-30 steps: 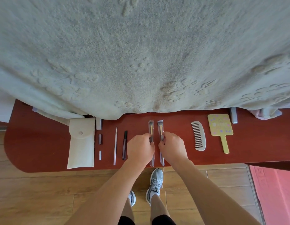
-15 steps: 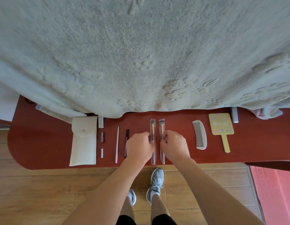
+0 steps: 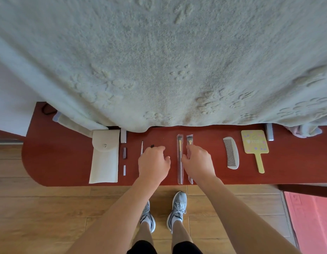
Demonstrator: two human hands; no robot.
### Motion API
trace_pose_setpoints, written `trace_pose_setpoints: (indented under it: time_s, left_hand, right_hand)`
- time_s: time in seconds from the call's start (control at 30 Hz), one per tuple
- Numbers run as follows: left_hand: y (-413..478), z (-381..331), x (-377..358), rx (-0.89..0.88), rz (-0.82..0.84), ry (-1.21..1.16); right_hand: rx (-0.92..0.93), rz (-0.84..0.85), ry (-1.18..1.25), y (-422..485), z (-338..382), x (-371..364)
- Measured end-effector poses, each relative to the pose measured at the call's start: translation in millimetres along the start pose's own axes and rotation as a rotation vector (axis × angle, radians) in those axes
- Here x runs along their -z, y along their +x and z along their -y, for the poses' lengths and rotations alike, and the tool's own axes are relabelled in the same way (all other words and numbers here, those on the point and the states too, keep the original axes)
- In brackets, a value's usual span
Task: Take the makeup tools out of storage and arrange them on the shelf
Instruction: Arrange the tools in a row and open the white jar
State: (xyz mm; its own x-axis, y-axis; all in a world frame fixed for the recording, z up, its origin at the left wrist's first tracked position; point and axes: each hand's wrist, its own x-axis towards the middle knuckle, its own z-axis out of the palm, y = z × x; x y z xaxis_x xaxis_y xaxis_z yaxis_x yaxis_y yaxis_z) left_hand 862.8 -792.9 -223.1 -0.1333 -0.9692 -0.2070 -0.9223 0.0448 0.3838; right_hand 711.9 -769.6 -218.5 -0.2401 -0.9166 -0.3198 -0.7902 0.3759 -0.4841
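Bright, soft daylight on my shelf [image 3: 54, 162]; thin shadow at shelf's back under blanket [image 3: 159, 61]. Focus sharp throughout. Wide lens stretches edges far from shelf.

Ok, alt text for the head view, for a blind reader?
On a red-brown shelf, the right hand covers one of two clear-sleeved makeup brushes; the left hand is beside them. A cream fabric pouch lies left, a white comb and yellow hand mirror right.

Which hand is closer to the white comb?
Right. The right hand is just left of the comb, over a brush; the left hand is farther left, past the other brush.
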Motion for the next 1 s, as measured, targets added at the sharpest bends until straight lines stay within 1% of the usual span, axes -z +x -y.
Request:
trace_pose_setpoints:
  time_s: [0.3, 0.43, 0.67, 1.0]
  left_hand:
    - [-6.3, 42.2, 17.4, 0.081, -0.019, -0.08]
    - [-7.7, 57.8, 21.3, 0.084, -0.016, -0.078]
    - [-5.1, 72.2, 20.9, 0.102, 0.024, -0.138]
    - [0.2, 83.4, 16.6, 0.084, 0.092, -0.155]
  right_hand:
    - [0.051, 0.045, -0.017, -5.9, 38.1, -22.8]
    - [0.058, 0.086, -0.02, -8.0, 52.2, -38.0]
    - [0.042, 0.108, 0.008, -6.6, 68.9, -55.6]
    - [0.031, 0.127, -0.024, -5.4, 79.1, -73.6]
